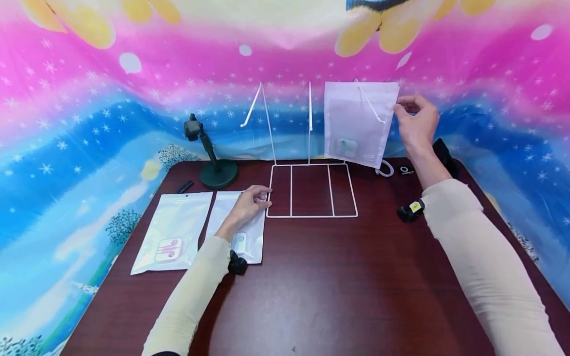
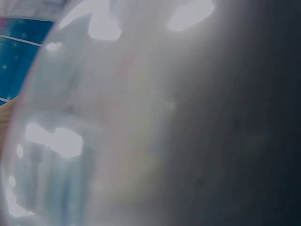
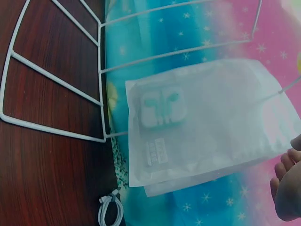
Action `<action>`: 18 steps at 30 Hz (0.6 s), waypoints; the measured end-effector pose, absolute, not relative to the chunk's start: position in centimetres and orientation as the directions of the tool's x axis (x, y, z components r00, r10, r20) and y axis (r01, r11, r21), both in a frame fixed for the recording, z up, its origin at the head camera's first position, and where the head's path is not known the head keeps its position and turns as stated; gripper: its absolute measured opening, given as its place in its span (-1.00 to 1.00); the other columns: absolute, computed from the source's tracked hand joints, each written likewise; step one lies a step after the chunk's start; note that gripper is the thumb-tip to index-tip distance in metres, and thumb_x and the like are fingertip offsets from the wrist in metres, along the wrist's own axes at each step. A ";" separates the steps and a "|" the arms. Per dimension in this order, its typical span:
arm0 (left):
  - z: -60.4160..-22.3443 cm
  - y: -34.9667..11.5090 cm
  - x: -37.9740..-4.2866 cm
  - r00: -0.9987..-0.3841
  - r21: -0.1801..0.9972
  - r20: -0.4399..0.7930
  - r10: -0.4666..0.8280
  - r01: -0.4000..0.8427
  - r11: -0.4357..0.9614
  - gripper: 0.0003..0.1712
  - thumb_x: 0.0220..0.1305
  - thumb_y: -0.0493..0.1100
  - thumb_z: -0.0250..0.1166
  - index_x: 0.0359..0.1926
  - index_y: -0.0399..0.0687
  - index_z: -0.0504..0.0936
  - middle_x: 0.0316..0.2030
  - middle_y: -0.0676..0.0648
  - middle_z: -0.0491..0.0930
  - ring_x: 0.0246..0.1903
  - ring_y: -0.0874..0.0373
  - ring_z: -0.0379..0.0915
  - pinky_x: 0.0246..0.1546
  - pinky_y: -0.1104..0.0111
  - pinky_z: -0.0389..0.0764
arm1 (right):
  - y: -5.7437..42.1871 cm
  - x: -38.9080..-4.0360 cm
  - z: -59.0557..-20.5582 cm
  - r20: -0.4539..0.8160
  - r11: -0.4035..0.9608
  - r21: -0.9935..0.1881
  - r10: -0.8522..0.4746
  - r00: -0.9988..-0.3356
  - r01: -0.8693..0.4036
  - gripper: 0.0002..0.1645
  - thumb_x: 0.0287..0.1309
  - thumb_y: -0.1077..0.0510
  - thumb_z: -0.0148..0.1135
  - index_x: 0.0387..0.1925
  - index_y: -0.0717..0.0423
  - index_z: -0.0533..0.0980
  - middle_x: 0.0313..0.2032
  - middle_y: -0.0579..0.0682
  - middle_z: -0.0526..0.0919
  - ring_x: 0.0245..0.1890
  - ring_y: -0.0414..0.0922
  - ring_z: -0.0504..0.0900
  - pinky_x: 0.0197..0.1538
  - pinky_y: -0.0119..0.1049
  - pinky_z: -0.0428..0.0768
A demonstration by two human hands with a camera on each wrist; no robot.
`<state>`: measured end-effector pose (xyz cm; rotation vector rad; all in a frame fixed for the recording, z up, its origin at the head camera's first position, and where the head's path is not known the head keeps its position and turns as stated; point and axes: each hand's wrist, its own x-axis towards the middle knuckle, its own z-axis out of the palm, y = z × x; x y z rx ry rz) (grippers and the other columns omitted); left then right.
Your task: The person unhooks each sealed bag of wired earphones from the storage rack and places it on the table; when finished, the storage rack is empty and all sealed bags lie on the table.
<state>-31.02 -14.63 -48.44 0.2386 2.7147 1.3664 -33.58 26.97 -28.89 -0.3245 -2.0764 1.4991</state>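
Observation:
A frosted zip bag (image 1: 356, 113) hangs on the right prong of a white wire rack (image 1: 311, 216). Inside show a case of pale green earphones (image 3: 163, 108) and a small white item. At the bag's right edge, my right hand (image 1: 418, 121) pinches the film between thumb and fingers. A second layer of film shows behind the bag in the right wrist view. My left hand (image 1: 247, 205) rests over a flat bag (image 1: 249, 247) on the table, its fingertips right at the rack's left bar. Shiny film fills most of the left wrist view.
Another bag (image 1: 182, 217) with pink earphones lies to the left. Behind it stand a dark green stand (image 1: 218, 175) and a small black object (image 1: 184, 186). A coiled white cable (image 1: 385, 168) and a small ring-shaped item (image 1: 404, 170) lie at the back right, before a patterned cloth (image 1: 133, 99).

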 end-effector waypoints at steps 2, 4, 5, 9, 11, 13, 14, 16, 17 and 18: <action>-48.5 -14.7 -31.0 -0.983 0.805 -0.009 0.182 0.101 0.585 -0.52 0.39 -0.18 0.41 0.30 0.03 0.62 0.19 -0.08 0.49 0.00 -0.03 0.47 0.12 0.16 0.52 | 26.8 -33.5 -29.0 0.296 0.309 -0.938 0.492 -0.819 -0.154 -0.88 0.29 0.06 0.41 -0.15 -0.14 0.74 -0.33 -0.29 0.59 -0.18 -0.34 0.51 -0.02 -0.40 0.44; -48.5 -14.7 -31.0 -0.983 0.806 -0.009 0.183 0.101 0.584 -0.52 0.39 -0.18 0.41 0.30 0.03 0.62 0.19 -0.07 0.49 -0.01 -0.03 0.47 0.12 0.15 0.52 | 26.5 -33.5 -29.0 0.301 0.254 -0.946 0.469 -0.830 -0.199 -0.93 0.28 0.11 0.43 -0.21 -0.11 0.71 -0.34 -0.28 0.60 -0.20 -0.32 0.52 -0.06 -0.40 0.45; -48.5 -14.7 -31.0 -0.983 0.806 -0.011 0.183 0.100 0.584 -0.52 0.39 -0.19 0.41 0.30 0.03 0.62 0.19 -0.07 0.49 -0.01 -0.03 0.47 0.12 0.15 0.52 | 26.4 -33.5 -29.0 0.306 0.230 -0.948 0.453 -0.837 -0.221 -0.93 0.28 0.14 0.43 -0.22 -0.09 0.69 -0.35 -0.27 0.61 -0.21 -0.31 0.53 -0.07 -0.40 0.47; -48.4 -14.7 -31.0 -0.983 0.803 -0.022 0.181 0.090 0.589 -0.52 0.39 -0.19 0.40 0.31 0.03 0.62 0.21 -0.07 0.48 0.00 -0.03 0.47 0.13 0.15 0.52 | 26.1 -33.4 -29.0 0.315 0.181 -0.947 0.375 -0.872 -0.264 -0.87 0.31 0.20 0.40 -0.15 -0.06 0.68 -0.37 -0.26 0.66 -0.24 -0.27 0.57 -0.08 -0.39 0.50; -48.4 -14.7 -31.0 -0.984 0.802 -0.024 0.178 0.087 0.591 -0.52 0.39 -0.18 0.40 0.31 0.04 0.62 0.22 -0.07 0.47 0.01 -0.03 0.47 0.14 0.15 0.51 | 25.9 -33.3 -28.9 0.316 0.191 -0.946 0.350 -0.882 -0.263 -0.82 0.33 0.21 0.38 -0.08 -0.08 0.70 -0.38 -0.27 0.67 -0.26 -0.26 0.58 -0.10 -0.39 0.51; -48.4 -14.7 -30.9 -0.984 0.803 -0.025 0.176 0.085 0.590 -0.52 0.39 -0.18 0.40 0.31 0.04 0.62 0.22 -0.07 0.47 0.01 -0.04 0.47 0.14 0.15 0.51 | 25.9 -33.1 -28.8 0.320 0.197 -0.943 0.327 -0.889 -0.267 -0.77 0.34 0.22 0.36 -0.02 -0.08 0.72 -0.38 -0.26 0.69 -0.28 -0.25 0.60 -0.12 -0.39 0.53; -48.3 -14.6 -30.9 -0.984 0.805 -0.026 0.176 0.084 0.588 -0.52 0.39 -0.18 0.41 0.30 0.03 0.62 0.22 -0.07 0.47 0.01 -0.04 0.47 0.14 0.14 0.51 | 25.8 -32.9 -28.8 0.324 0.195 -0.942 0.317 -0.891 -0.273 -0.74 0.34 0.22 0.35 0.01 -0.08 0.72 -0.36 -0.25 0.70 -0.29 -0.24 0.61 -0.13 -0.39 0.55; -48.3 -14.6 -30.9 -0.984 0.805 -0.026 0.177 0.084 0.587 -0.51 0.39 -0.18 0.41 0.31 0.03 0.62 0.21 -0.07 0.48 0.01 -0.04 0.47 0.14 0.15 0.51 | 25.8 -32.6 -28.7 0.327 0.165 -0.943 0.302 -0.895 -0.289 -0.70 0.34 0.25 0.33 0.05 -0.06 0.72 -0.32 -0.21 0.71 -0.29 -0.23 0.62 -0.15 -0.40 0.56; -48.3 -14.6 -30.9 -0.984 0.805 -0.027 0.178 0.084 0.587 -0.52 0.39 -0.18 0.41 0.31 0.03 0.62 0.20 -0.07 0.48 0.01 -0.04 0.47 0.14 0.15 0.51 | 25.9 -32.4 -28.7 0.330 0.144 -0.943 0.296 -0.896 -0.300 -0.69 0.34 0.26 0.33 0.06 -0.05 0.72 -0.30 -0.19 0.72 -0.29 -0.22 0.63 -0.15 -0.41 0.58; -48.2 -14.6 -30.9 -0.983 0.806 -0.026 0.180 0.086 0.586 -0.51 0.39 -0.18 0.41 0.31 0.03 0.61 0.20 -0.07 0.48 0.01 -0.04 0.46 0.14 0.15 0.51 | 25.9 -32.1 -28.7 0.335 0.129 -0.942 0.291 -0.896 -0.310 -0.68 0.34 0.27 0.33 0.07 -0.04 0.72 -0.28 -0.17 0.72 -0.30 -0.22 0.64 -0.16 -0.42 0.58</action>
